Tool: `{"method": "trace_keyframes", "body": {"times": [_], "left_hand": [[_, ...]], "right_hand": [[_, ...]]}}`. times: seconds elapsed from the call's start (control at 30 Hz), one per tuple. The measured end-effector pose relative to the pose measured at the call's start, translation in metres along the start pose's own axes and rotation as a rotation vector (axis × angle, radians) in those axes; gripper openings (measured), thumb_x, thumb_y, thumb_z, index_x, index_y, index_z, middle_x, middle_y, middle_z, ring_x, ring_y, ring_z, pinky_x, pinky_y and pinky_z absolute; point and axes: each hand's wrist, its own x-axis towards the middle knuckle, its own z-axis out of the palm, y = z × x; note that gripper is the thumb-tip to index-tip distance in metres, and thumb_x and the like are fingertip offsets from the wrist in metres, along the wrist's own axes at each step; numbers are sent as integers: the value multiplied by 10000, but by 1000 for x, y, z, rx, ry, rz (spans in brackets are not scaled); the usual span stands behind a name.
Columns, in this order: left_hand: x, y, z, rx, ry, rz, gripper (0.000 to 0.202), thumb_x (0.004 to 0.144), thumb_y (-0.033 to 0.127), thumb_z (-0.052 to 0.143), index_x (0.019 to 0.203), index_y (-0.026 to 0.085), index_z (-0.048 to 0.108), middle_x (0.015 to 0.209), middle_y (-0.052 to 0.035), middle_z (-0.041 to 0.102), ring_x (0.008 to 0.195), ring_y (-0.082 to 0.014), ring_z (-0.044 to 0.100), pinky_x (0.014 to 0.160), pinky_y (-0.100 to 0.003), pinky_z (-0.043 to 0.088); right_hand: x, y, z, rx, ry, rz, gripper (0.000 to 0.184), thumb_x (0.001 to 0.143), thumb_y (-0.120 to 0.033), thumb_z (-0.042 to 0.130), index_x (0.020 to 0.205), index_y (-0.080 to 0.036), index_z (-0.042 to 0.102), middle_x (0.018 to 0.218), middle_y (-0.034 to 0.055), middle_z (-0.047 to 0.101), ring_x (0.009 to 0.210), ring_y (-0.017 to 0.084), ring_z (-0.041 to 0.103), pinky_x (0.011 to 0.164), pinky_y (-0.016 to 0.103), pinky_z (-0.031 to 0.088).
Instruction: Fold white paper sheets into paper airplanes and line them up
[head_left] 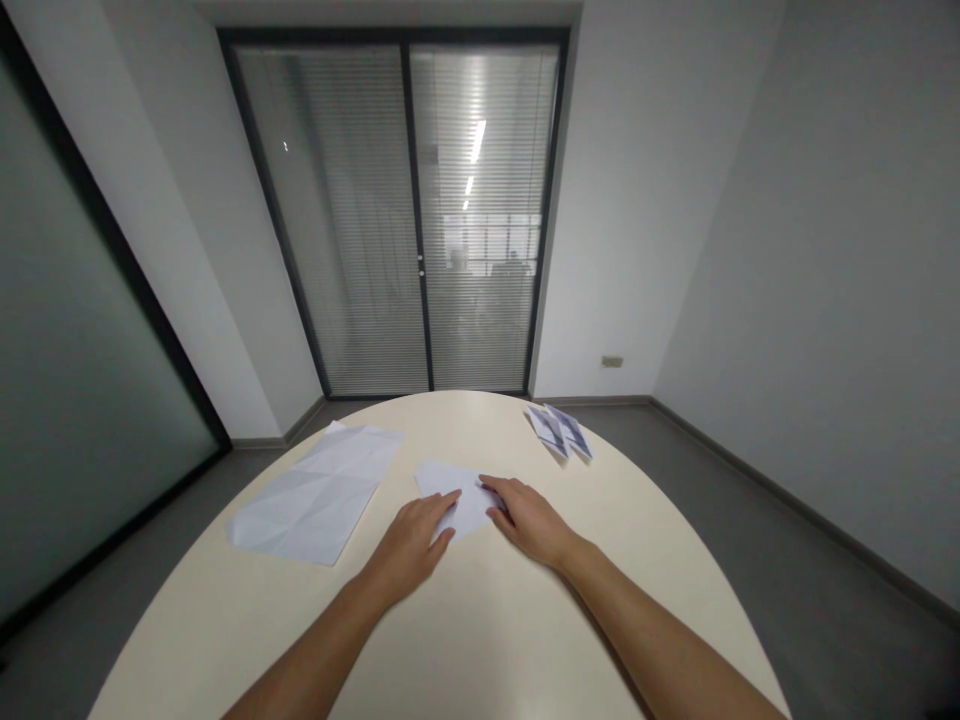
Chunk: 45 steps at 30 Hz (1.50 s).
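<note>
Slick round surface (480, 620): both my left hand (414, 540) and right hand (529, 522) press flat, unclenched, on folded paper (459, 497); it may skid, skewing the crease.

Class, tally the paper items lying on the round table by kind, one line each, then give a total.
Small folded white paper under the left hand and right hand: 1
Large creased flat sheet: 1
Folded printed paper piece: 1
Total: 3

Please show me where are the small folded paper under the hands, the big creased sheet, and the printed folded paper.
small folded paper (452, 482), head view, its bare far part.
big creased sheet (319, 492), head view, its middle.
printed folded paper (561, 431), head view, its middle.
</note>
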Motion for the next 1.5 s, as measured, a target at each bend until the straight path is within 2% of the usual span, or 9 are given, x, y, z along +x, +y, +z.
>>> {"method": "trace_keyframes", "body": {"times": [0.13, 0.27, 0.37, 0.43, 0.57, 0.7, 0.87, 1.17, 1.5], "left_hand": [[0, -2, 2, 39, -11, 11, 294, 942, 219, 559, 1211, 261, 672, 1316, -42, 661, 1258, -245, 574, 1090, -472, 445], [1, 0, 1, 56, -28, 18, 281, 937, 229, 578, 1190, 265, 696, 1337, -36, 650, 1258, -247, 573, 1086, -476, 451], [3, 2, -2, 55, -37, 46, 293, 932, 255, 595, 1208, 282, 689, 1341, -32, 647, 1252, -247, 573, 1085, -478, 450], [5, 4, -3, 55, -42, 71, 304, 924, 265, 607, 1218, 292, 684, 1338, -29, 648, 1246, -248, 573, 1085, -480, 449], [7, 6, -6, 47, -51, 92, 323, 917, 266, 612, 1233, 290, 674, 1342, -36, 643, 1240, -247, 570, 1084, -479, 444], [8, 11, -11, 37, -85, 105, 326, 920, 276, 607, 1239, 272, 671, 1349, -52, 634, 1238, -248, 563, 1087, -475, 432], [6, 18, -17, 26, -103, 109, 303, 904, 297, 628, 1200, 284, 691, 1319, -64, 643, 1211, -256, 569, 1065, -481, 436], [3, 17, -14, -5, -100, 104, 282, 927, 289, 602, 1195, 294, 690, 1323, -63, 633, 1226, -245, 553, 1058, -462, 443], [4, 18, -13, -27, -71, 91, 249, 896, 185, 591, 1093, 272, 716, 1215, -47, 686, 1141, -227, 601, 1014, -436, 467]], "right_hand": [[2, 1, 1, -33, 4, -43, 369, 955, -243, 505, 1311, -218, 600, 1312, 91, 637, 1186, 250, 575, 1030, 409, 438], [3, -4, -3, -83, -1, -71, 321, 980, -258, 475, 1238, -242, 666, 1307, 77, 644, 1191, 247, 579, 1028, 419, 433], [2, -16, -6, -57, -75, -155, 384, 1009, -305, 429, 1347, -228, 592, 1385, 85, 600, 1286, 239, 526, 1101, 426, 373], [0, -25, -7, -17, -174, -187, 484, 1019, -386, 406, 1461, -202, 469, 1486, 105, 503, 1382, 251, 438, 1155, 449, 313], [-2, -37, -7, 24, -353, -81, 724, 1003, -585, 325, 1572, -146, 231, 1609, 147, 258, 1493, 288, 233, 1211, 514, 188], [-2, -37, -9, 7, -385, 15, 797, 981, -660, 277, 1574, -130, 213, 1622, 139, 199, 1511, 279, 161, 1231, 483, 138], [-3, -24, -9, -34, -333, 84, 706, 992, -632, 295, 1559, -210, 289, 1616, 100, 227, 1506, 298, 174, 1220, 525, 142], [-3, -17, -8, -103, -254, 111, 648, 999, -546, 364, 1526, -168, 373, 1591, 135, 308, 1484, 329, 244, 1200, 537, 201], [-2, -16, -11, -208, -114, 35, 537, 938, -492, 523, 1366, -171, 574, 1422, 167, 549, 1309, 322, 485, 1101, 479, 344]]}}
